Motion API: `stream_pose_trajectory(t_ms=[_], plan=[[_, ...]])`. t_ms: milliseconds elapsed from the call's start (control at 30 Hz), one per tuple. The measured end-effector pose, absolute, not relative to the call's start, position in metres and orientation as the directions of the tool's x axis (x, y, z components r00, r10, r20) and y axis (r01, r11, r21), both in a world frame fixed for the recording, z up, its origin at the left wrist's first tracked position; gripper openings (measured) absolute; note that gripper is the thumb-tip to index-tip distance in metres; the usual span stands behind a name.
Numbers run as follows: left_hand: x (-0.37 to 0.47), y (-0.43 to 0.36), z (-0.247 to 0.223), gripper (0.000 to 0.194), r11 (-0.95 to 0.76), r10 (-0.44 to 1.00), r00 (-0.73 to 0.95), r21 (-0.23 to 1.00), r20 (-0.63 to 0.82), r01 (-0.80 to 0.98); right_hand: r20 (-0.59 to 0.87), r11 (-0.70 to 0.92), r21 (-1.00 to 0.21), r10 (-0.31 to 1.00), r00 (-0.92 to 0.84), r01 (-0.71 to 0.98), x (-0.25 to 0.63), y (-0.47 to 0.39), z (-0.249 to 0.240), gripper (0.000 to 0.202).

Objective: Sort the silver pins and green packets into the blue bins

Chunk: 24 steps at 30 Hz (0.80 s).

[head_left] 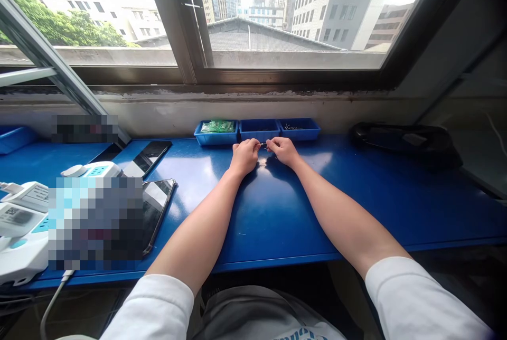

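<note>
Over the far part of the blue tabletop (pixel 273 224), my left hand (pixel 245 156) and my right hand (pixel 283 150) meet with fingertips almost touching. A small thin metallic piece (pixel 263 144) spans the gap between them, pinched from both sides. Its exact shape is too small to make out. Just behind my hands stand three blue bins in a row. The left bin (pixel 216 139) holds green-and-clear plastic packets, the middle bin (pixel 260 129) has dark contents, and the right bin (pixel 300 133) contains small thin pieces.
Two dark phones or tablets, one farther back (pixel 152 158) and one nearer (pixel 158 202), lie left of my arms. White power strips (pixel 24 245) with plugs and a cable crowd the left edge. A black case (pixel 404 142) rests at the back right, below the window.
</note>
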<state>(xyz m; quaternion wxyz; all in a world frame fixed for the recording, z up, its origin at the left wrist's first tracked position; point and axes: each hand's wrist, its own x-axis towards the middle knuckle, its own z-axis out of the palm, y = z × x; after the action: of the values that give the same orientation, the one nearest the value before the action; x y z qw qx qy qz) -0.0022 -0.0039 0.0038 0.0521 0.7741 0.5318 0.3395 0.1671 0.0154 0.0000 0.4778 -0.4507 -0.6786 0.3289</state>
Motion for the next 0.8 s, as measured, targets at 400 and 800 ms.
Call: stream_pose_trajectory(t_ms=[400,800], plan=[[-0.002,-0.003,0.001,0.029,-0.403,0.875,0.205,0.427,0.438,0.809,0.178,0.170,-0.984,0.965,-0.192,-0.057,0.178,0.015,0.008,0.019],[-0.004,0.001,-0.006,0.044,-0.431,0.881,0.322,0.311,0.347,0.847,0.335,0.361,-0.932,0.895,0.294,-0.041,0.184,0.025,0.000,0.031]])
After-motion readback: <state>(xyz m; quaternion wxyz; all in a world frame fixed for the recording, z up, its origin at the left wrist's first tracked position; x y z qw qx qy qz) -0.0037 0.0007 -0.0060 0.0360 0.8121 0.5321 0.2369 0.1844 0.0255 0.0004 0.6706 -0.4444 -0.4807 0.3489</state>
